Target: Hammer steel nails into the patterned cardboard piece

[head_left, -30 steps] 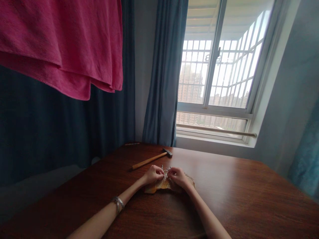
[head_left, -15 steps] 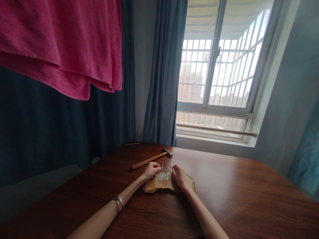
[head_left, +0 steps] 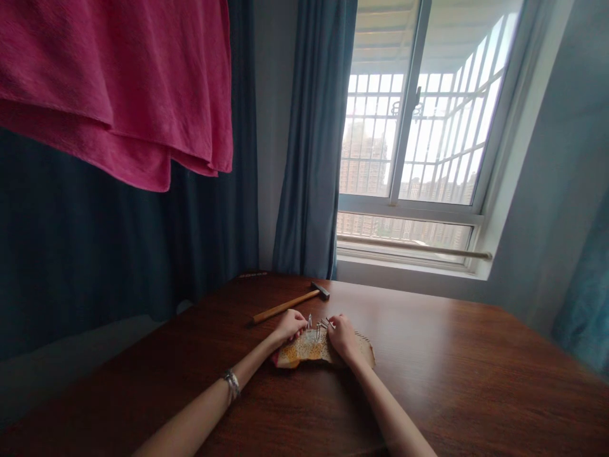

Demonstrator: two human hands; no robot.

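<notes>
A yellowish, pale, dark-speckled piece with an uneven front edge (head_left: 304,353) lies on the brown table (head_left: 428,381). Several thin metal nails (head_left: 318,331) stand up or lean at its far side. My left hand (head_left: 291,325) is closed in a pinch at its left end, right beside upright nails; what sits between those fingertips is too small to make out. Over the right part of the piece, my right hand (head_left: 341,335) pinches a thin nail (head_left: 328,323) that points up and to the left, close to the standing ones.
Beyond my left hand lies a hammer (head_left: 285,306) with a wooden handle, its metal head toward the window. A thin strip (head_left: 253,275) rests at the table's far left edge. A pink towel (head_left: 143,95) hangs at upper left, before blue curtains (head_left: 309,158).
The nails at my right fingertips have shifted slightly and sit closer to the standing ones. My left hand stays nearly in place. The hammer and speckled piece have not moved.
</notes>
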